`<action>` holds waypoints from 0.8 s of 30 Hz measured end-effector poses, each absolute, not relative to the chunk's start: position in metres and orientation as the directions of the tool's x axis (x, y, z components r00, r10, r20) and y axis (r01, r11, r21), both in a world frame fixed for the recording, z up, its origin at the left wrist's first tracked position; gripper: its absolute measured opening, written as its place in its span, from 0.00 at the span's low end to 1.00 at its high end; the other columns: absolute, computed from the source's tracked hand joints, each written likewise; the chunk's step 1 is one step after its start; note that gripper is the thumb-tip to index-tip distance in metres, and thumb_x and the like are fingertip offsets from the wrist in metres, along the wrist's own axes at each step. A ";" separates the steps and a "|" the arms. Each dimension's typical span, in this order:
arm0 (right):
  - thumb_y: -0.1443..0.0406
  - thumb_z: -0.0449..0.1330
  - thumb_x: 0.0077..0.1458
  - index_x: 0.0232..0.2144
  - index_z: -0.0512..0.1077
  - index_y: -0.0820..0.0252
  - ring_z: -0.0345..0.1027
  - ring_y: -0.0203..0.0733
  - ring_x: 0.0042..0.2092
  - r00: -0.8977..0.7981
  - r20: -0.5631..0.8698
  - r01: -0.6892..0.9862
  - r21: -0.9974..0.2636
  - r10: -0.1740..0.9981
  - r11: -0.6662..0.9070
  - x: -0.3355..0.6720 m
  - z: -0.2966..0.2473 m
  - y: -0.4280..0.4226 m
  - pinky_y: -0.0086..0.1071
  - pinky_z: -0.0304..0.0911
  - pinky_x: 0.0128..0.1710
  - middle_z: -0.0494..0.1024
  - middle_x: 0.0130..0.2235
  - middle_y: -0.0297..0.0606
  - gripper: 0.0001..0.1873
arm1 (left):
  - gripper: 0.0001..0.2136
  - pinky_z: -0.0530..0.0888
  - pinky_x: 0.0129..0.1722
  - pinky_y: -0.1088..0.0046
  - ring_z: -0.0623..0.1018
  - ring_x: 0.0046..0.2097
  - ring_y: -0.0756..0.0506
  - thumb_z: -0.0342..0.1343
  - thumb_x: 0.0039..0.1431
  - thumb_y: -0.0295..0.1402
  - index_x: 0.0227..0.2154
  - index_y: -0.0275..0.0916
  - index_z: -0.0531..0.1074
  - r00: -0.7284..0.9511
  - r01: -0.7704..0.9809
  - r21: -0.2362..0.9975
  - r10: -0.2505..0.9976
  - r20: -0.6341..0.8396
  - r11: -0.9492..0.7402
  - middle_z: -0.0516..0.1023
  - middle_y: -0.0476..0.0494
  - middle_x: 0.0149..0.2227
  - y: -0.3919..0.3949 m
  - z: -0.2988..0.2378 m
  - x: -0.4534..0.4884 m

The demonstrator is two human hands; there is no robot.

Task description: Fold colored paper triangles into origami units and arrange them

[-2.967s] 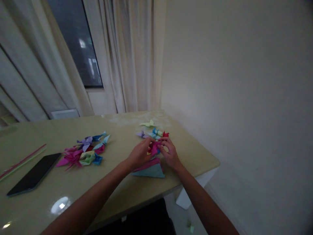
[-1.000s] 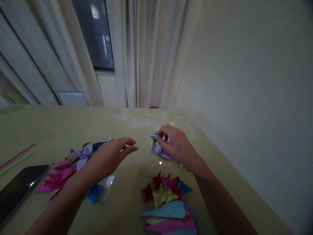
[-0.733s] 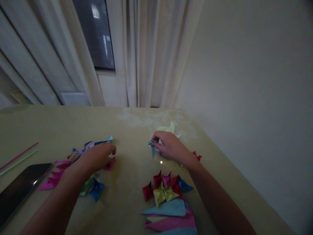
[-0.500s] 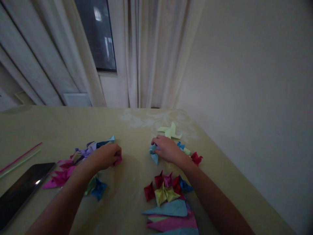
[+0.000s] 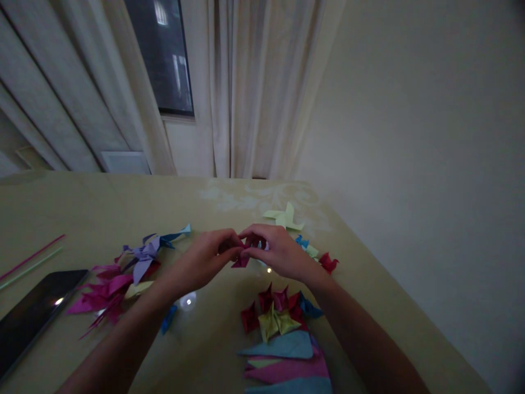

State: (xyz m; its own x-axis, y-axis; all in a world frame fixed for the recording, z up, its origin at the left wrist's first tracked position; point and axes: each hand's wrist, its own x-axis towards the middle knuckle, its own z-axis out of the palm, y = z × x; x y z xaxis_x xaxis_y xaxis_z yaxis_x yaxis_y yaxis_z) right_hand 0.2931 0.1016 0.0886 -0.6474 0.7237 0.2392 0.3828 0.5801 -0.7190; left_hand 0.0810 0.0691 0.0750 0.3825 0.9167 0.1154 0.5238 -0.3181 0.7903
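Above the middle of the table, my left hand (image 5: 205, 258) and my right hand (image 5: 281, 253) meet fingertip to fingertip. Both pinch a small magenta folded-paper piece (image 5: 240, 262), mostly covered by my fingers. A bit of light blue paper (image 5: 261, 262) shows below my right hand, which hides the rest of it. Just beyond that hand lies a pale green paper pinwheel (image 5: 285, 217). Small blue, pale and red folded pieces (image 5: 328, 262) sit by my right wrist. Nearer to me are several red, yellow and blue folded-paper pieces (image 5: 268, 323).
Left of my left arm lie purple (image 5: 145, 256) and magenta paper flowers (image 5: 105, 290). A dark phone (image 5: 35, 309) and two thin sticks (image 5: 33, 257) are at far left. Long folded papers (image 5: 287, 369) lie at the front. A wall (image 5: 426, 164) borders the table's right side.
My left hand has moved right with the magenta piece and now meets my right hand. My right fingers have closed on that piece, while the light blue one is mostly hidden.
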 end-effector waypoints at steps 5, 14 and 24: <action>0.70 0.66 0.62 0.46 0.80 0.59 0.74 0.37 0.37 -0.699 0.174 0.475 -0.612 0.694 0.632 0.298 0.084 0.107 0.30 0.63 0.40 0.82 0.38 0.37 0.10 | 0.14 0.77 0.44 0.68 0.82 0.42 0.44 0.47 0.69 0.41 0.45 0.41 0.76 0.326 0.604 0.744 0.941 0.094 -0.284 0.85 0.44 0.41 0.082 0.064 0.059; 0.68 0.64 0.62 0.42 0.79 0.59 0.74 0.41 0.41 -0.854 -0.101 0.510 -0.356 0.510 0.783 0.285 0.053 0.100 0.30 0.57 0.38 0.82 0.41 0.39 0.06 | 0.20 0.70 0.56 0.44 0.76 0.59 0.27 0.51 0.63 0.37 0.55 0.41 0.77 -0.085 0.995 0.053 0.994 -0.070 0.088 0.78 0.31 0.58 0.102 0.016 -0.021; 0.69 0.65 0.58 0.39 0.81 0.57 0.73 0.40 0.38 -0.882 -0.233 0.469 -0.346 0.410 0.813 0.287 0.063 0.088 0.30 0.54 0.33 0.82 0.38 0.36 0.06 | 0.17 0.68 0.55 0.56 0.80 0.55 0.37 0.44 0.66 0.30 0.50 0.44 0.76 0.000 0.976 0.219 1.000 -0.004 0.001 0.83 0.40 0.53 0.105 0.017 -0.006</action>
